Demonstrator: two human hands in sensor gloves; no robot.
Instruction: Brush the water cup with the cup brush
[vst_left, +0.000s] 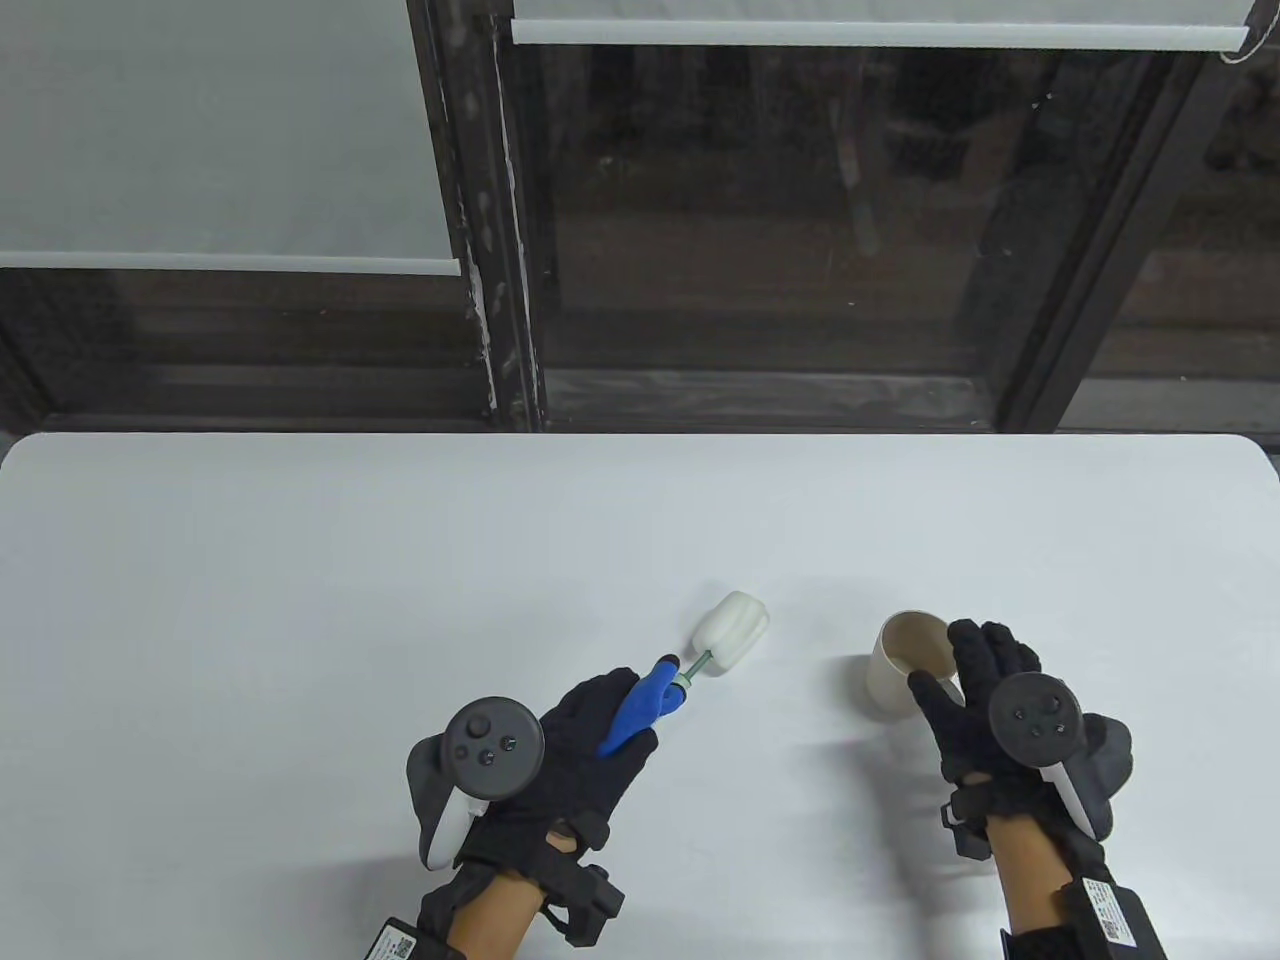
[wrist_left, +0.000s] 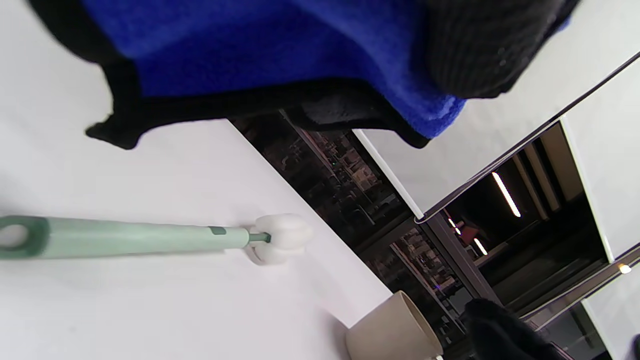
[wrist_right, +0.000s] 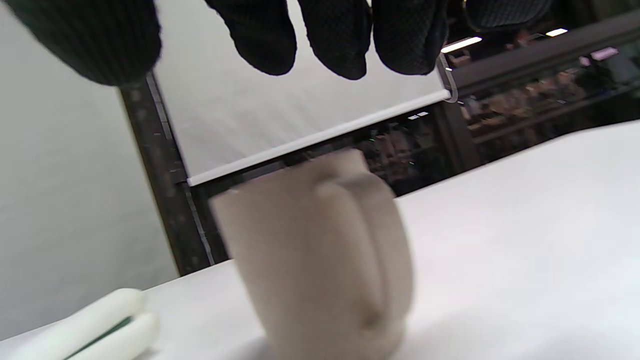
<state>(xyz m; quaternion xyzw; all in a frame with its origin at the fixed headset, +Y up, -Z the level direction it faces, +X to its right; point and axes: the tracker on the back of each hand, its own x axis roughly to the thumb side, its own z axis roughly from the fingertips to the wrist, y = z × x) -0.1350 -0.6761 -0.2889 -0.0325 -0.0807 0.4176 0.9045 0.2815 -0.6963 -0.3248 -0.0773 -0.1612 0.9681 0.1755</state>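
Note:
A cup brush lies on the white table, with a white sponge head (vst_left: 732, 622) and a pale green handle (wrist_left: 130, 239). My left hand (vst_left: 600, 730) hovers over the handle with its blue-padded fingers (wrist_left: 280, 45) spread above it, not touching in the left wrist view. A beige water cup (vst_left: 905, 665) stands upright to the right, its handle facing the right wrist camera (wrist_right: 320, 260). My right hand (vst_left: 955, 670) is open just above the cup's near rim, with its fingers (wrist_right: 330, 45) apart from the cup. The cup also shows in the left wrist view (wrist_left: 395, 330).
The table (vst_left: 300, 560) ends at a far edge in front of dark window frames (vst_left: 490, 250) and white roller blinds (vst_left: 220, 130). The sponge head shows at the lower left of the right wrist view (wrist_right: 100, 320).

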